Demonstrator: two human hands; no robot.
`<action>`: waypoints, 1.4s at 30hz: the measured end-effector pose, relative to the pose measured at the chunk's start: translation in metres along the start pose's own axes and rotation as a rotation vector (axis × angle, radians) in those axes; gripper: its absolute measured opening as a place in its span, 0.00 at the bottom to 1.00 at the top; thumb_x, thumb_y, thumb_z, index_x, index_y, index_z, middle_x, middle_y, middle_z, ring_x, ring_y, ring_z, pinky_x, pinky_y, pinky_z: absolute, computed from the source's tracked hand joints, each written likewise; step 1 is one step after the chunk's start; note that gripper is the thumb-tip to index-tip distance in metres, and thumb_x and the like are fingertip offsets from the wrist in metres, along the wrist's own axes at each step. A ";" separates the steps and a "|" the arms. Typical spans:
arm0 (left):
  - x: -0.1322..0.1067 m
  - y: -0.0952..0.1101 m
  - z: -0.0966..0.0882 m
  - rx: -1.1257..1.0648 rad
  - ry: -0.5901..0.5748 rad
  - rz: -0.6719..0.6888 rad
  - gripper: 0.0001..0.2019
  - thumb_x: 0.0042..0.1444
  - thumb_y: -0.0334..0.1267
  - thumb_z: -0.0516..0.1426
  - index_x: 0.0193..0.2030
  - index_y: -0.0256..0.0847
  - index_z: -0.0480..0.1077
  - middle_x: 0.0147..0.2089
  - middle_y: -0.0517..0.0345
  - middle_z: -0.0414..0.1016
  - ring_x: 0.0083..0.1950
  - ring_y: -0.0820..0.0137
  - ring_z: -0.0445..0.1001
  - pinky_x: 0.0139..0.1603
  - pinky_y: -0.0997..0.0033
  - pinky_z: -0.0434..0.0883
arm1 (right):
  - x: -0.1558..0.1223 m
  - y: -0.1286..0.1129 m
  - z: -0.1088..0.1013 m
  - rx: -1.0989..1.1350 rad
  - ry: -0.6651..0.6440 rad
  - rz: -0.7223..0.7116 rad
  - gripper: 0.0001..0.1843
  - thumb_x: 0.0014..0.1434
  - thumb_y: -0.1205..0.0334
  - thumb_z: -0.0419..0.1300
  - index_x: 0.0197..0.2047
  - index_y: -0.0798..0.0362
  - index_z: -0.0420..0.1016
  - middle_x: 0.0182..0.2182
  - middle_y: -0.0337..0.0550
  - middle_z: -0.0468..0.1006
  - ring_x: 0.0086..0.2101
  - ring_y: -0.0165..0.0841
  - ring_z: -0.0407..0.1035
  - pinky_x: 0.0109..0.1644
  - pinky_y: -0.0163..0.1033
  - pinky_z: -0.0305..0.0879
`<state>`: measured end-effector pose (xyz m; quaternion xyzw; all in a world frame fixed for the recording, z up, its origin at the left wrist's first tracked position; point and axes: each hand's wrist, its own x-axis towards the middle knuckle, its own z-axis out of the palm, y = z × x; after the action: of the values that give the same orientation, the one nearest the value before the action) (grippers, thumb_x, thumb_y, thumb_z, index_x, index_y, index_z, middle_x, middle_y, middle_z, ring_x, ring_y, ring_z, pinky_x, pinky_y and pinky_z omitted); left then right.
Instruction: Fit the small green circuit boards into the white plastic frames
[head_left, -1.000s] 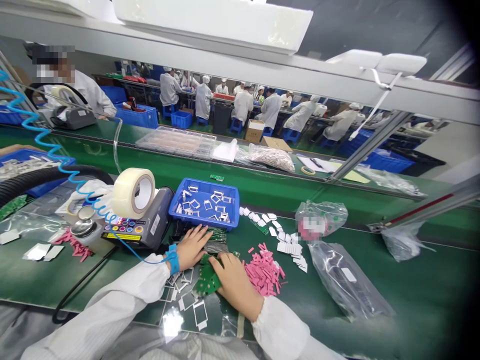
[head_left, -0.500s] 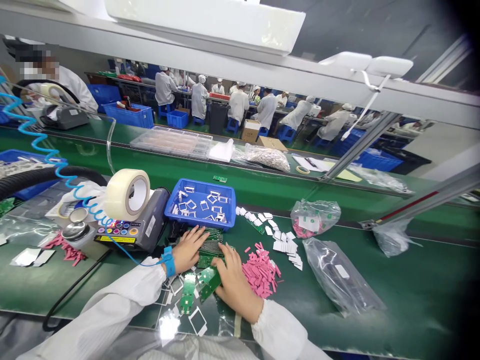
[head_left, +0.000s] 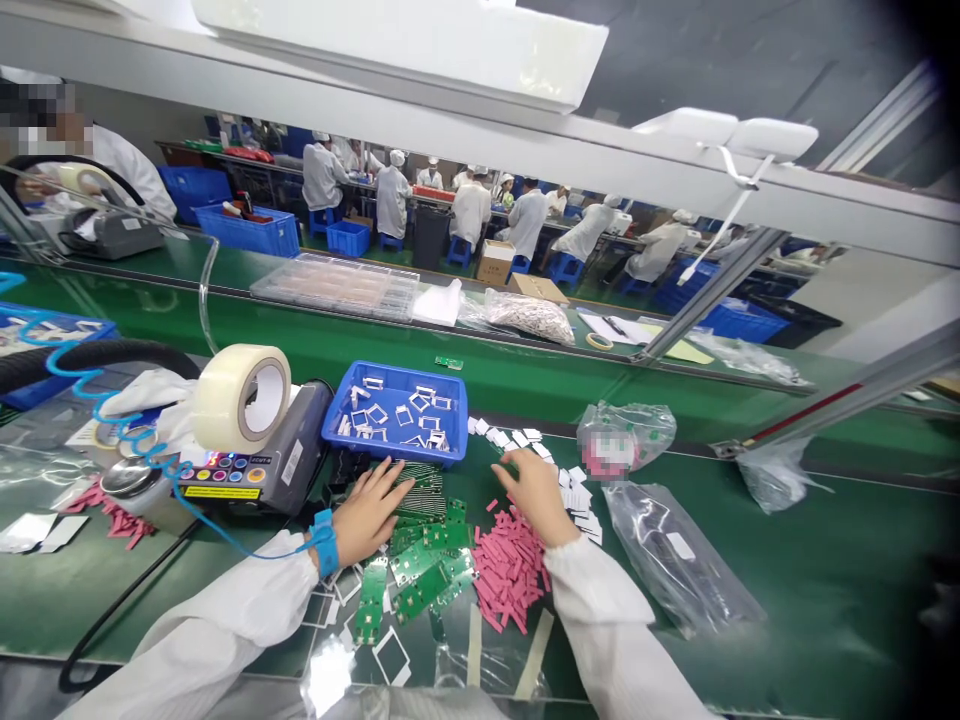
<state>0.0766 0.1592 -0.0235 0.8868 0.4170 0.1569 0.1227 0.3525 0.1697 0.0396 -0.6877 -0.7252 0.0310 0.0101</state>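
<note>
My left hand (head_left: 371,512) lies flat with its fingers apart, fingertips at the edge of a stack of dark comb-like circuit strips (head_left: 421,495). A blue wrist strap (head_left: 324,542) circles that wrist. My right hand (head_left: 529,490) hangs over a pile of pink foam strips (head_left: 510,570), its fingertips near a row of small white pieces (head_left: 517,440). Several green circuit boards (head_left: 420,570) lie spread between my hands, with loose white frames (head_left: 390,655) below them. Nothing shows in either hand.
A blue tray (head_left: 394,410) of white frames stands beyond my hands, left of it a tape roll (head_left: 241,398) on a dispenser (head_left: 255,475). Plastic bags (head_left: 675,555) lie right. A co-worker (head_left: 97,165) sits upper left; a conveyor belt (head_left: 450,370) runs behind.
My right hand has left the green boards and moved up and right over the pink strips. The green boards now lie more spread out. My left hand stays on the stack.
</note>
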 end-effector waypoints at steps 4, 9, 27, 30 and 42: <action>-0.003 0.009 -0.010 0.001 0.041 0.000 0.26 0.55 0.28 0.46 0.61 0.43 0.54 0.68 0.44 0.47 0.69 0.52 0.41 0.61 0.43 0.55 | 0.028 0.028 0.019 -0.124 -0.017 0.272 0.16 0.60 0.55 0.55 0.46 0.57 0.68 0.43 0.46 0.71 0.43 0.36 0.68 0.46 0.48 0.64; -0.018 0.017 -0.033 -0.015 0.130 0.005 0.23 0.56 0.29 0.46 0.59 0.44 0.57 0.69 0.45 0.45 0.69 0.54 0.41 0.61 0.44 0.56 | 0.032 0.038 0.029 -0.156 -0.028 0.262 0.16 0.60 0.57 0.54 0.49 0.56 0.67 0.45 0.45 0.70 0.42 0.35 0.68 0.45 0.46 0.67; -0.051 0.079 -0.010 0.106 -0.248 -0.043 0.39 0.48 0.48 0.58 0.65 0.49 0.46 0.69 0.43 0.42 0.68 0.44 0.40 0.59 0.30 0.45 | -0.072 -0.047 0.032 0.281 0.109 -0.519 0.09 0.56 0.52 0.57 0.31 0.45 0.76 0.32 0.39 0.76 0.37 0.33 0.67 0.52 0.43 0.55; -0.046 0.084 -0.003 0.131 -0.309 0.001 0.42 0.45 0.52 0.59 0.65 0.52 0.45 0.69 0.44 0.41 0.67 0.43 0.40 0.58 0.28 0.43 | -0.058 0.010 0.035 0.290 0.233 -0.191 0.19 0.62 0.50 0.46 0.46 0.49 0.72 0.45 0.48 0.73 0.47 0.38 0.64 0.53 0.46 0.57; -0.068 0.065 0.017 0.227 0.041 -0.031 0.39 0.51 0.42 0.56 0.66 0.52 0.39 0.70 0.46 0.39 0.68 0.45 0.40 0.58 0.39 0.56 | 0.008 0.098 0.079 0.233 0.177 0.492 0.36 0.59 0.45 0.45 0.65 0.55 0.46 0.62 0.61 0.49 0.61 0.55 0.43 0.57 0.63 0.44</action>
<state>0.0874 0.0643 -0.0284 0.8850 0.4484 0.1248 0.0154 0.4449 0.1800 -0.0448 -0.8372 -0.5245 0.0554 0.1445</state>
